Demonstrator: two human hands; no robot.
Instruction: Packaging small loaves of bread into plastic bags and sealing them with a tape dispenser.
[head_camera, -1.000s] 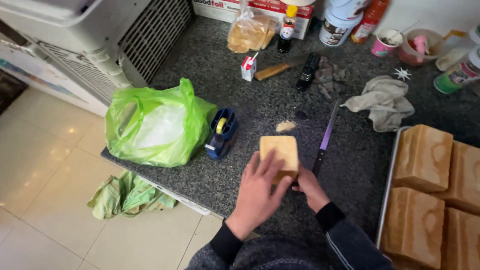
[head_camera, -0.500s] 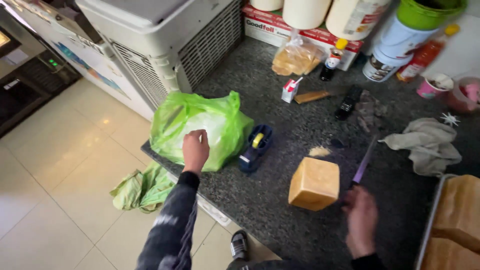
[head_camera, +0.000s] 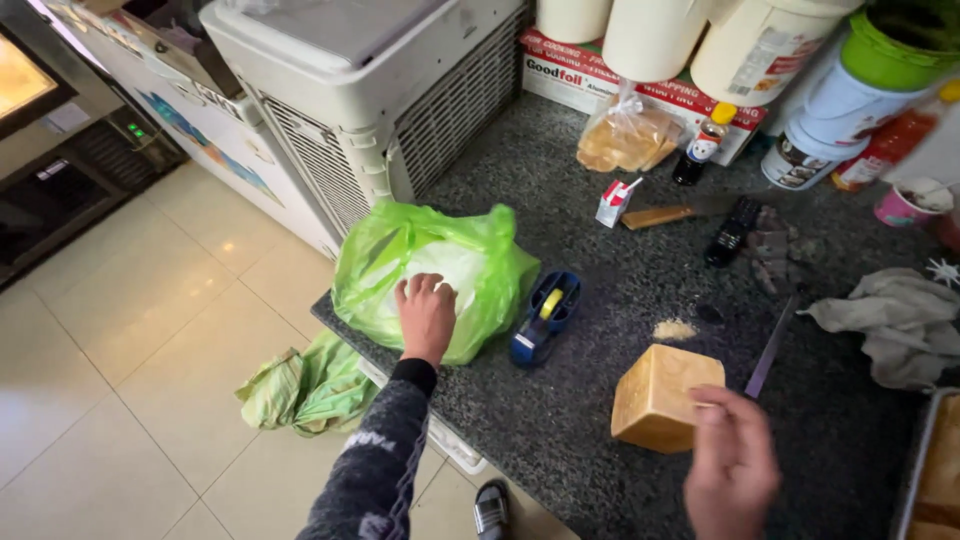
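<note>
Left hand (head_camera: 425, 315) spread on crinkled green bag (head_camera: 435, 275), right hand (head_camera: 733, 468) loosely open beside tan loaf (head_camera: 660, 395)

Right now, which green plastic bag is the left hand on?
The left hand rests on the full green bag on the counter, not the crumpled green bag on the floor.

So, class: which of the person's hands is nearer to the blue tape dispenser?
Left. The left hand rests on the green bag beside the tape dispenser; the right hand is farther off, by the loaf.
</note>
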